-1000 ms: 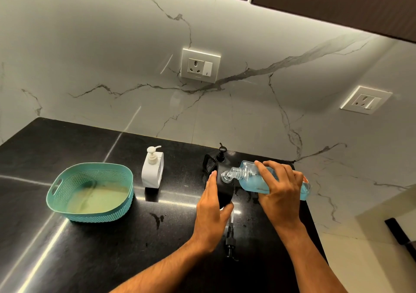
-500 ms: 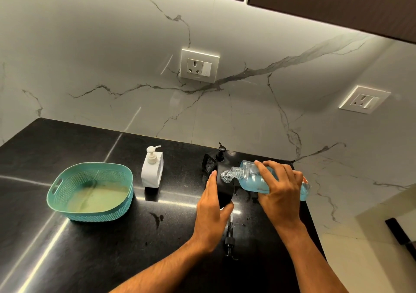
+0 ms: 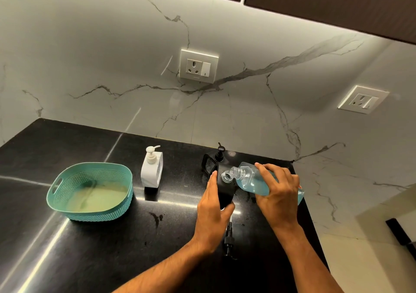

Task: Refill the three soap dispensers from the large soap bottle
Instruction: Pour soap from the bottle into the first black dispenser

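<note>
My right hand (image 3: 278,193) grips the large clear soap bottle (image 3: 251,179), which holds blue liquid and lies tilted almost flat. Its uncapped mouth hangs over the open top of a black dispenser (image 3: 225,190). My left hand (image 3: 212,207) holds that black dispenser by its left side. Behind it stands a second black dispenser (image 3: 215,159) with its pump on. A white dispenser (image 3: 152,171) with a cream pump stands further left. A loose black pump head (image 3: 229,238) lies on the counter near my left wrist.
A teal plastic basket (image 3: 90,190) sits at the left of the black counter (image 3: 67,247). Small wet spots (image 3: 156,217) mark the counter near the middle. The counter's right edge drops off just right of my right forearm. Marble wall with two sockets stands behind.
Almost nothing has moved. Both hands keep the same hold, and the bottle stays tilted over the black dispenser.
</note>
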`<state>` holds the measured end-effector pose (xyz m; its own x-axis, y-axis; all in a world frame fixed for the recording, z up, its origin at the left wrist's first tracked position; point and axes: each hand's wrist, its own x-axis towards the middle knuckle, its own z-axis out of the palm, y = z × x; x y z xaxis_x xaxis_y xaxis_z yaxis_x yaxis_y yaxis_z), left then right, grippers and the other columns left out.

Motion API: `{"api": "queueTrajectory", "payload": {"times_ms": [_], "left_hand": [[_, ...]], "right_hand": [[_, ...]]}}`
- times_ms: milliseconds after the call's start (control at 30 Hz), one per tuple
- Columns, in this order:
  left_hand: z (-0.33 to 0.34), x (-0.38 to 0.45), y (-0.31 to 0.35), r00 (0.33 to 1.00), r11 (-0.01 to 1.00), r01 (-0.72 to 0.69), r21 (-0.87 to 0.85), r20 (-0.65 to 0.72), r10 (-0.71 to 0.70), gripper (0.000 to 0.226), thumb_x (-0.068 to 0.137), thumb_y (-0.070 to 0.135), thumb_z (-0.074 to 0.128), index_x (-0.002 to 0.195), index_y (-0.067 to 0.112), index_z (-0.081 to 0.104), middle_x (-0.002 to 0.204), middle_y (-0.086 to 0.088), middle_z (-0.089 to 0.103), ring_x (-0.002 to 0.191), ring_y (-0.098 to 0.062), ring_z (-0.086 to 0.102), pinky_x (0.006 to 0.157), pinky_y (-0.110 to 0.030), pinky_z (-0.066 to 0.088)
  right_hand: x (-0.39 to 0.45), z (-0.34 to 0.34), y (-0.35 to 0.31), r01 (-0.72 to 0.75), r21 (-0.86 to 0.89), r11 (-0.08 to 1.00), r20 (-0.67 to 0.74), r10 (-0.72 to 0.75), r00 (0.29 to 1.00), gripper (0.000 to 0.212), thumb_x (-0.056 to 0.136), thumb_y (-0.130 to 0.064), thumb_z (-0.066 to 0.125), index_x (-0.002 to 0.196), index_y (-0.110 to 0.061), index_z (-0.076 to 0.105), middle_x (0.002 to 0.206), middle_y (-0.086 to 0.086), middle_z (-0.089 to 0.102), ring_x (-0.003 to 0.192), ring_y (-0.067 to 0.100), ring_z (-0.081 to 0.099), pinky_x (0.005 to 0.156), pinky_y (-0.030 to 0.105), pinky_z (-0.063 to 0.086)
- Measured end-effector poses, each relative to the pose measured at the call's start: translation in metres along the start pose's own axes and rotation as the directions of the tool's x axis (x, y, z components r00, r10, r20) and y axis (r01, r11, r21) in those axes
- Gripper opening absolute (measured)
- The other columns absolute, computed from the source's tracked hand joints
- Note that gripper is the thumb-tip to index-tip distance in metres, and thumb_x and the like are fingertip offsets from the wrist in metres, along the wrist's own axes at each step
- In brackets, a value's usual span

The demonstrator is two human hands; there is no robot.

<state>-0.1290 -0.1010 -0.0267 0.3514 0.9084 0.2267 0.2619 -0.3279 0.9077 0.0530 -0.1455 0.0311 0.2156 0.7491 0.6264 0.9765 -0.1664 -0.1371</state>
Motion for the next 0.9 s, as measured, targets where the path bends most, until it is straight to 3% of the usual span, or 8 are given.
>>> {"api": "queueTrajectory", "payload": {"times_ms": [200, 367, 500, 667, 900], "left_hand": [[0.000, -0.001, 0.003, 1.000, 1.000, -0.009, -0.012, -0.013, 0.009, 0.100, 0.092, 0.015, 0.076, 0.167, 0.024, 0.012, 0.154, -0.004, 0.050, 0.135, -0.019, 0.056, 0.108, -0.036, 0.053], [-0.002, -0.002, 0.000, 1.000, 1.000, -0.004, -0.015, -0.021, 0.003, 0.101, 0.091, 0.014, 0.077, 0.167, 0.025, 0.012, 0.153, -0.001, 0.051, 0.133, -0.015, 0.056, 0.108, -0.033, 0.053], [-0.004, -0.003, -0.005, 1.000, 0.999, 0.021, -0.037, -0.022, -0.022, 0.099, 0.091, 0.014, 0.076, 0.167, 0.028, 0.013, 0.147, 0.000, 0.055, 0.127, -0.015, 0.060, 0.106, -0.033, 0.054], [-0.007, -0.003, -0.014, 0.998, 0.997, 0.054, -0.061, -0.012, -0.055, 0.097, 0.091, 0.013, 0.076, 0.166, 0.027, 0.016, 0.139, 0.004, 0.058, 0.118, -0.004, 0.061, 0.099, -0.016, 0.051], [-0.006, -0.004, -0.028, 0.993, 0.990, 0.107, -0.089, -0.044, -0.111, 0.097, 0.091, 0.015, 0.078, 0.166, 0.030, 0.019, 0.134, 0.007, 0.060, 0.115, -0.008, 0.064, 0.093, -0.011, 0.050]], "right_hand": [[-0.004, 0.006, 0.000, -0.079, 0.072, 0.994, 0.049, 0.076, 0.996, 0.086, 0.058, -0.017, 0.099, 0.136, -0.015, 0.065, 0.124, 0.004, 0.066, 0.110, 0.022, 0.060, 0.089, 0.024, 0.035], [-0.001, 0.007, -0.006, -0.132, 0.166, 0.977, 0.046, 0.126, 0.991, 0.082, 0.058, -0.018, 0.100, 0.133, -0.011, 0.067, 0.122, 0.006, 0.067, 0.111, 0.021, 0.062, 0.090, 0.025, 0.039], [0.003, 0.008, -0.006, -0.202, 0.304, 0.931, 0.062, 0.192, 0.979, 0.079, 0.061, -0.020, 0.100, 0.132, -0.012, 0.066, 0.124, 0.002, 0.064, 0.110, 0.014, 0.062, 0.091, 0.030, 0.055], [0.008, 0.015, 0.002, -0.299, 0.460, 0.836, 0.105, 0.283, 0.953, 0.077, 0.054, -0.014, 0.101, 0.122, -0.009, 0.068, 0.115, 0.002, 0.067, 0.104, 0.015, 0.064, 0.088, 0.006, 0.049], [0.019, 0.034, 0.030, -0.479, 0.610, 0.631, 0.279, 0.394, 0.875, 0.080, 0.053, -0.004, 0.100, 0.124, -0.014, 0.064, 0.114, -0.003, 0.072, 0.106, 0.011, 0.070, 0.085, 0.019, 0.058]]}}
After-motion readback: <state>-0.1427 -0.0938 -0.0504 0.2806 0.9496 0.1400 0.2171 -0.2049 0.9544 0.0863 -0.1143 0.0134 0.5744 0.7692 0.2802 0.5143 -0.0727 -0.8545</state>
